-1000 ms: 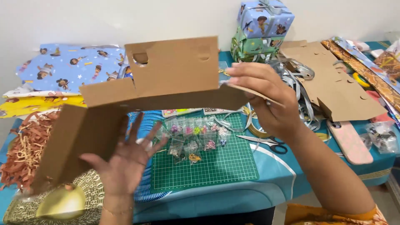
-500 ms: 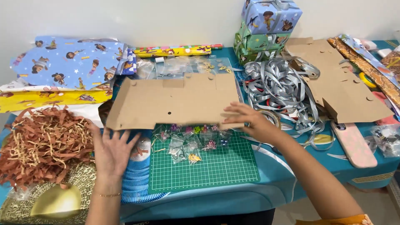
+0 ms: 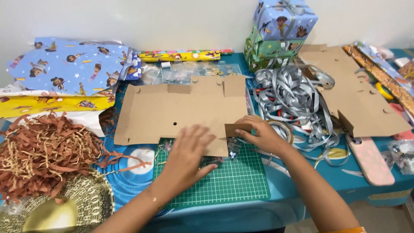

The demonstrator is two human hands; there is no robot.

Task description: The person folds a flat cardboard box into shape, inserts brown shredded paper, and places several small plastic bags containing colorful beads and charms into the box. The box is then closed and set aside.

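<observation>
Near the front edge of the teal worktop [image 3: 371,183], a flat brown cardboard box blank [image 3: 181,110] lies partly over the green gridded cutting mat [image 3: 233,181]. The left hand [image 3: 187,153] presses open-palmed on its lower edge; the right hand [image 3: 258,133] pinches a small folded flap at its lower right corner, beside tangled silver ribbon [image 3: 293,99].

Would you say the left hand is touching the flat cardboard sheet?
Touching: the head view shows the left hand pressed flat on the cardboard sheet.
</observation>
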